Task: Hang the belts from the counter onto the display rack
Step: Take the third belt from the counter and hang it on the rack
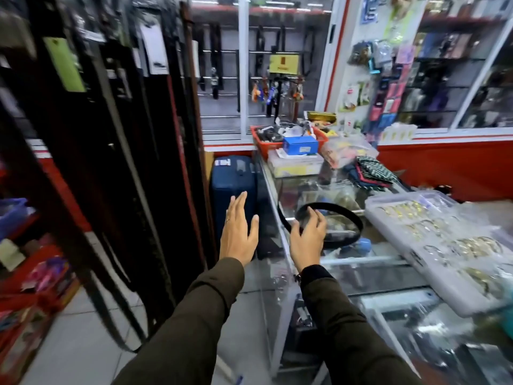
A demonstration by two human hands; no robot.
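R grip (308, 240) curling half-open over black belt (355, 220) on glass bench (361, 262), touching it. L grip (239, 234) hovering flat, open, empty, nr display rack (125, 140).

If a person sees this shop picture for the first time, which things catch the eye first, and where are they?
First come the two hands in the middle: the right hand reaches onto a looped black belt on the glass counter, while the left hand is open and empty. Next, dark hanging belts fill the left side, and a clear tray of gold pieces lies at right.
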